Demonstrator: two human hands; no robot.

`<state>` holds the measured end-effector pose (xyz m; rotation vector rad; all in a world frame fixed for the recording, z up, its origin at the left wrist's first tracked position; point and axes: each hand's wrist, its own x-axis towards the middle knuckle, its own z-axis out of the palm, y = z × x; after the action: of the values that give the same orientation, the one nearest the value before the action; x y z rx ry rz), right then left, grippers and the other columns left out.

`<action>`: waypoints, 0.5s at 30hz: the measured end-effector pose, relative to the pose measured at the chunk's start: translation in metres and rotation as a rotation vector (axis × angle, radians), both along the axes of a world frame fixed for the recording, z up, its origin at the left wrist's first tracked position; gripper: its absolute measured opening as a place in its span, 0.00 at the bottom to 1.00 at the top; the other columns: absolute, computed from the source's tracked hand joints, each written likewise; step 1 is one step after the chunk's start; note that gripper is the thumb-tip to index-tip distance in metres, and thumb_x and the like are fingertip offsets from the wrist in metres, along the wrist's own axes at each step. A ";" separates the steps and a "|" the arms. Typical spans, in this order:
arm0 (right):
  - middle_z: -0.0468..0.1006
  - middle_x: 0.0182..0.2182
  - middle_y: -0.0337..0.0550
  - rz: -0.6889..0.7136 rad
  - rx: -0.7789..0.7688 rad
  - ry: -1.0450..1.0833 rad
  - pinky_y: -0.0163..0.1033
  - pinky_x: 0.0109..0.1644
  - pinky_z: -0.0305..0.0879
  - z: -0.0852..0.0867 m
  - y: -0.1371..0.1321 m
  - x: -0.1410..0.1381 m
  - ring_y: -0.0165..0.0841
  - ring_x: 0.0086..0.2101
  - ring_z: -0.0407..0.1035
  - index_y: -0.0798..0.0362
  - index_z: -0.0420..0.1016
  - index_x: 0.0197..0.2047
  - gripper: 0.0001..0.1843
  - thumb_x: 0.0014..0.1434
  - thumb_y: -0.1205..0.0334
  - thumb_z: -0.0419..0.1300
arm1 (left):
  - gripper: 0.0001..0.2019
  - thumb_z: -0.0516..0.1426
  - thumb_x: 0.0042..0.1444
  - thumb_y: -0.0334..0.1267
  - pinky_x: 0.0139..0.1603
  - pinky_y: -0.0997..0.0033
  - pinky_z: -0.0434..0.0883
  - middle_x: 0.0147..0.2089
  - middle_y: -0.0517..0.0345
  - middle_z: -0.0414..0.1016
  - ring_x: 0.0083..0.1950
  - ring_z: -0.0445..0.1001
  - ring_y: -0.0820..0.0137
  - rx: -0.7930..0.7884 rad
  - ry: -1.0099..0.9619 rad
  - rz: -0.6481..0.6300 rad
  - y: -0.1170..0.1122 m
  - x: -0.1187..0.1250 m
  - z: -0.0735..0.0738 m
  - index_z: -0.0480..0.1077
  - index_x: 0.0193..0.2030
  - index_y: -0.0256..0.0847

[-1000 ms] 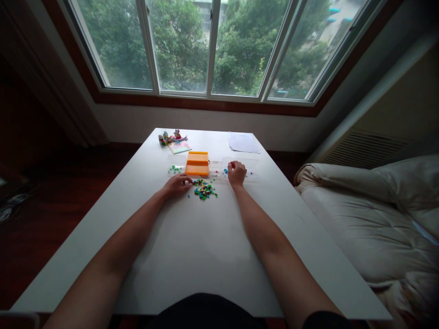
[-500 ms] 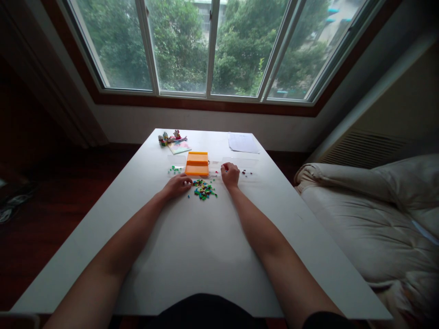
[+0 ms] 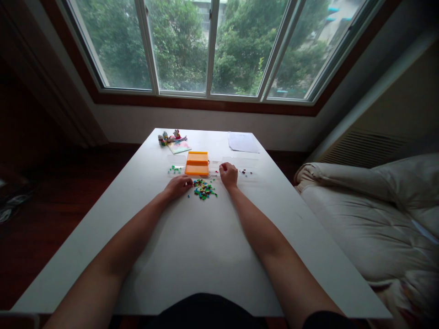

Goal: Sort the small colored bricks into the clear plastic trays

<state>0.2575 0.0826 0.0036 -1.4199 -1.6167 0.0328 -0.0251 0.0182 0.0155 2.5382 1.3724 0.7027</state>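
A small heap of mixed toy bricks (image 3: 203, 189), in green, yellow, blue and dark colours, lies on the white table. At its left edge my left hand (image 3: 179, 184) rests with fingers loosely bent and a gap showing between finger and thumb; I see nothing in it. My right hand (image 3: 229, 174) is closed in a pinch over the clear tray on the right, and whatever its fingertips hold is too small to make out. Close beside those fingers is a red piece (image 3: 216, 172). Dark pieces (image 3: 244, 172) lie to the hand's right.
Behind the heap stands an open orange case (image 3: 197, 163). Green pieces (image 3: 174, 169) sit in a clear tray to its left. Farther back are small figures (image 3: 168, 138), a coloured card (image 3: 180, 146) and white papers (image 3: 243, 142). A covered sofa (image 3: 360, 219) stands right of the table (image 3: 206, 246).
My right hand has shifted slightly to the left, towards the red piece. My left hand stays by the heap, with hardly any movement.
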 end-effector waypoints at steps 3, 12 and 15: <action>0.76 0.30 0.43 0.001 0.000 0.000 0.42 0.46 0.59 -0.001 0.001 0.000 0.38 0.35 0.66 0.51 0.75 0.35 0.09 0.63 0.59 0.55 | 0.07 0.58 0.59 0.39 0.37 0.71 0.66 0.38 0.57 0.76 0.35 0.72 0.69 0.019 -0.005 0.003 -0.001 0.001 0.000 0.78 0.38 0.45; 0.76 0.29 0.42 0.006 0.008 -0.024 0.41 0.45 0.58 -0.001 0.000 -0.001 0.37 0.34 0.66 0.51 0.74 0.35 0.09 0.64 0.59 0.55 | 0.09 0.56 0.61 0.40 0.41 0.69 0.70 0.38 0.55 0.78 0.34 0.73 0.70 0.068 -0.237 0.096 0.010 0.001 0.002 0.77 0.39 0.42; 0.76 0.30 0.43 0.012 0.004 -0.036 0.42 0.45 0.58 -0.001 0.000 -0.003 0.38 0.35 0.66 0.51 0.74 0.35 0.09 0.64 0.59 0.55 | 0.09 0.56 0.61 0.40 0.41 0.69 0.70 0.40 0.56 0.79 0.34 0.73 0.70 0.082 -0.304 0.197 0.021 -0.001 0.006 0.77 0.40 0.43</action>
<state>0.2549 0.0821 0.0030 -1.4149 -1.6546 0.0111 -0.0259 0.0388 0.0219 2.2510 1.5204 1.1482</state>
